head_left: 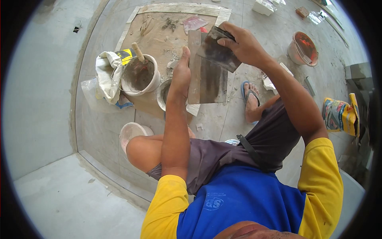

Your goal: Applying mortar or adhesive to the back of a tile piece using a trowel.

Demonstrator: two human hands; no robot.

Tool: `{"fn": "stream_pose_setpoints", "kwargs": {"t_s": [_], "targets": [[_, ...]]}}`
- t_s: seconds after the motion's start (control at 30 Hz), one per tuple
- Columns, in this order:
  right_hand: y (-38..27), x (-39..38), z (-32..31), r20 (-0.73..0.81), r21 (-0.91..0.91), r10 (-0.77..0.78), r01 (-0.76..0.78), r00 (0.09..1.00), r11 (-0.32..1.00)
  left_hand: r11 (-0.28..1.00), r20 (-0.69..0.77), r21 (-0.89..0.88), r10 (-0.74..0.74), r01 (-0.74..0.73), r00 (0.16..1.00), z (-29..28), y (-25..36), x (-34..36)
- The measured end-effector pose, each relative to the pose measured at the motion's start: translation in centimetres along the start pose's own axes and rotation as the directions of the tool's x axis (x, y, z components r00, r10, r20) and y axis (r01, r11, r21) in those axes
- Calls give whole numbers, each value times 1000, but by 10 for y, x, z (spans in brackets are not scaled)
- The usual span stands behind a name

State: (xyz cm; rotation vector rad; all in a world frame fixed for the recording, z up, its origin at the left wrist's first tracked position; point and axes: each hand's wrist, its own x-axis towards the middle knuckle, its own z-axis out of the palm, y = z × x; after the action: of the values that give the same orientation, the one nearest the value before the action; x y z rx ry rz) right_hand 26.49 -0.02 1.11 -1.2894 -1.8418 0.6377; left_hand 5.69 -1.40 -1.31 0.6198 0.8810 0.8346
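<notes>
"What are those hands doing?"

"The right hand [243, 43] is clamped on a small dark blade [217, 55], thumb over its face. The left hand [182, 75] grips the broad trowel [205, 83] at its nine o'clock edge, fingers hidden behind."

"And the two tools?"

"The blade overlaps the trowel's face towards one o'clock. I can't tell from here whether they touch."

"How far along, would you say?"

"Partway, I'd judge. There's a pale strip down the trowel's nine o'clock side, but a dark smear covers much of the rest, so some scraping looks left."

"Anything in the buckets?"

"At nine o'clock from the trowel, the big bucket [154, 84] has grey-coated walls and a wooden handle [138, 51] leaning out. How much mix remains, I can't tell."

"And farther out?"

"Grey crumbs on the brown sheet [145, 30] towards eleven; a yellow bag [338, 115] near four."
</notes>
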Motion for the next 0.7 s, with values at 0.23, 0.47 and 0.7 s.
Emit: {"fn": "stream_pose_setpoints", "kwargs": {"t_s": [0.23, 0.47, 0.7], "targets": [[-1, -2, 3, 108, 33, -31, 28, 994, 999, 998, -47, 53, 29, -27, 998, -3, -2, 3], [-5, -3, 3, 171, 29, -90, 87, 981, 996, 998, -85, 56, 31, -26, 996, -1, -1, 4], [-9, -4, 1, 263, 37, -36, 27, 964, 999, 995, -52, 90, 37, -33, 998, -8, -2, 6]]}}
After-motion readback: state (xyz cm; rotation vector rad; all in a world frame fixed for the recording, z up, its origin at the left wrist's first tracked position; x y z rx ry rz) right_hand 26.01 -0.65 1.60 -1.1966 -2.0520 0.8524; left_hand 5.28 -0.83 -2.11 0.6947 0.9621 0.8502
